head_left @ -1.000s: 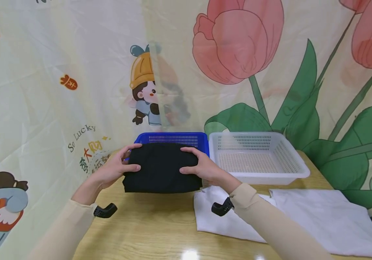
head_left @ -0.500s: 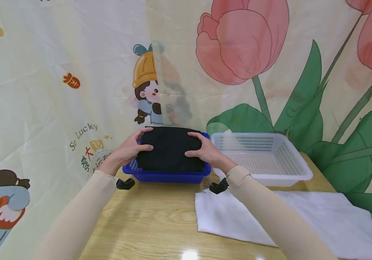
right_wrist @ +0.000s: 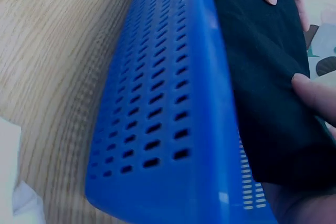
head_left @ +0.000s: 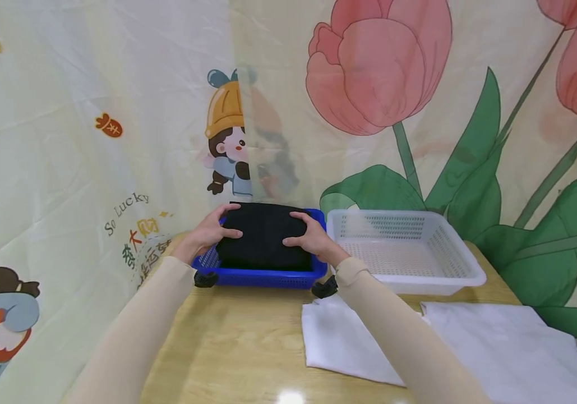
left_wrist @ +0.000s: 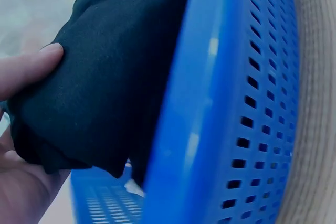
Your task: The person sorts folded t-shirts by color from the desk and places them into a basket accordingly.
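Saw white fabric (head_left: 510, 348) spread at four o'clock on the wooden table (head_left: 238, 348). Gripped black cloth (head_left: 268, 238) with left hand (head_left: 212, 229) at nine o'clock and right hand (head_left: 314, 237) at three, holding it partly inside the blue basket (head_left: 263, 278). Noticed white basket (head_left: 434, 285) at three o'clock from there, tulip-printed backdrop (head_left: 278, 112) beyond at twelve.

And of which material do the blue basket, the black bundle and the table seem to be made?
Blue basket: probably moulded plastic, glossy, with bright highlights and regular slots. Black bundle: apparently matte fabric, with soft folds. Table: wood or laminate, grain visible, slightly shiny.
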Tool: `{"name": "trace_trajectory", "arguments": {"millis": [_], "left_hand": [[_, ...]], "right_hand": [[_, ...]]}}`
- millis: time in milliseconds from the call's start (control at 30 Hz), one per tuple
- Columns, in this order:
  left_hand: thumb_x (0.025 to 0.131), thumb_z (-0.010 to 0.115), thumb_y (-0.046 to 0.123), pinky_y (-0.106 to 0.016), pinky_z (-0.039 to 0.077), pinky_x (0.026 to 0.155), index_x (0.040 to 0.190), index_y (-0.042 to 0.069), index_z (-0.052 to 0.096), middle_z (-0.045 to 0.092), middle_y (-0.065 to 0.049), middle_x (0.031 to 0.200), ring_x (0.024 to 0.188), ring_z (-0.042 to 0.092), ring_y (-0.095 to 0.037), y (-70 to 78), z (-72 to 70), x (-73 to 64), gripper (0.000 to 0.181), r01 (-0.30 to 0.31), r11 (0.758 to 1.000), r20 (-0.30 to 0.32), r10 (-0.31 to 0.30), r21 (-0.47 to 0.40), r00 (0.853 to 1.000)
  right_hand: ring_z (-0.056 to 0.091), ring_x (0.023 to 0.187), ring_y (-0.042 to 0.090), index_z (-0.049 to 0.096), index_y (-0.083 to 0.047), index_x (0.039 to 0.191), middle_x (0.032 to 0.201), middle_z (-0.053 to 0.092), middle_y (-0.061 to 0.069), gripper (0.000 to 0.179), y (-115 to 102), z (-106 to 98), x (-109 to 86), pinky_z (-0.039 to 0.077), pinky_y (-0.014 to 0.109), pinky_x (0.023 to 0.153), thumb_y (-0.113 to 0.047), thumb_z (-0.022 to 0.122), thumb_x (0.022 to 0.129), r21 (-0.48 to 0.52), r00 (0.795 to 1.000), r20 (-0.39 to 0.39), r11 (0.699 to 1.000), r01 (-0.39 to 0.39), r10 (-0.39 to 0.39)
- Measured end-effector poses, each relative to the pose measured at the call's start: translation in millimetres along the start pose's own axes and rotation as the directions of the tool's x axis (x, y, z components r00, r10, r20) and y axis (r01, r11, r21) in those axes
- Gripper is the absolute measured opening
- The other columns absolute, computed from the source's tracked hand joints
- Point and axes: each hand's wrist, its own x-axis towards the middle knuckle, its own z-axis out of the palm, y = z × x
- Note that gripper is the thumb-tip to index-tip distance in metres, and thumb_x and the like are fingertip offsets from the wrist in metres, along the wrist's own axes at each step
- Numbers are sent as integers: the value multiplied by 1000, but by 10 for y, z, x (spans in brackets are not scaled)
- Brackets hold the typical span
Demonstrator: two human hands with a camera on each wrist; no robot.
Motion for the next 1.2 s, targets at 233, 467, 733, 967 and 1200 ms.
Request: {"name": "trace_trajectory", "arguments": {"millis": [233, 467, 733, 967, 1200], "left_hand": [[94, 78, -1, -53, 50, 110, 165, 20, 36, 38, -21, 163, 138, 52, -43, -194, 16, -14, 85, 40, 998, -32, -38, 46, 999], [88, 82, -4, -58, 36, 121, 161, 18, 44, 32, -17, 168, 148, 38, -43, -263, 14, 120, 85, 33, 993, -100, -22, 111, 995], [90, 80, -5, -59, 37, 120, 163, 16, 40, 27, -21, 170, 148, 37, -45, -350, -4, 172, 85, 83, 990, -100, -71, 114, 992], [93, 79, -3, -62, 29, 124, 164, 15, 38, 20, -20, 174, 158, 19, -45, -603, 65, 243, 84, 116, 978, -98, -100, 176, 990], [94, 78, -2, -62, 31, 123, 163, 15, 39, 21, -25, 171, 155, 26, -47, -626, 132, 243, 81, 125, 976, -85, -112, 179, 990]], "right_hand": [[50, 143, 41, 43, -20, 162, 171, 31, 14, 84, 108, 179, 33, 45, 54, 115, -7, 85, 91, -35, 999, -36, 999, -38, 37], [45, 146, 42, 43, -18, 162, 172, 30, 15, 85, 122, 237, 168, 46, 55, 114, -3, 84, 90, -46, 996, -73, 997, -59, 56], [54, 135, 37, 43, -21, 163, 171, 33, 13, 82, 240, 335, 332, 55, 44, 94, -5, 82, 92, -95, 990, -98, 989, -113, 104], [62, 122, 36, 45, -20, 161, 170, 34, 15, 79, 317, 342, 274, 55, 42, 86, -5, 82, 93, -97, 982, -133, 985, -145, 132], [50, 141, 39, 48, -22, 159, 168, 38, 14, 80, 428, 340, 384, 54, 51, 102, -2, 83, 90, -154, 962, -189, 962, -226, 196]]}}
